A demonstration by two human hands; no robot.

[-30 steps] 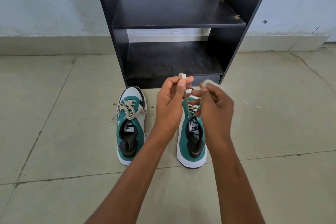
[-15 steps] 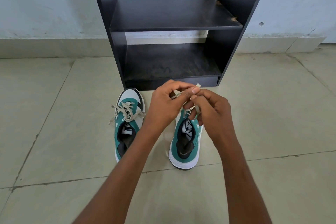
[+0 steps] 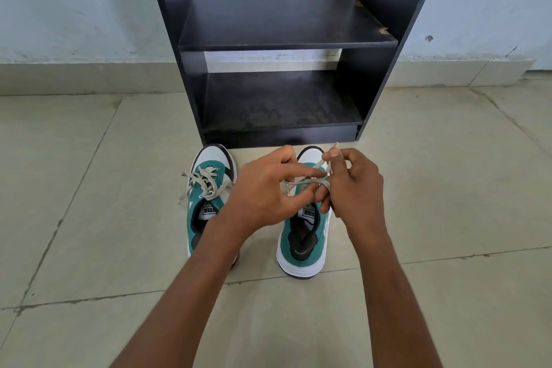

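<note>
Two green-and-white sneakers stand side by side on the tiled floor, toes toward a shelf. The left sneaker [image 3: 209,203] has its beige laces tied in a bow. Over the right sneaker [image 3: 301,242] both hands work its beige shoelace [image 3: 310,181]. My left hand [image 3: 263,197] pinches a strand of the lace, fingers curled. My right hand [image 3: 355,188] pinches the other end, whose tip sticks up past the thumb, with a loop round a finger. The hands hide the front half of the right sneaker.
A black open shelf unit [image 3: 280,39] stands against the pale wall just beyond the sneakers, with two bare shelves. Beige floor tiles [image 3: 89,218] with dark grout lines spread on all sides.
Both hands have come down from a raised pull to just above the right sneaker, drawn close together and crossing the lace. The sneakers have not moved.
</note>
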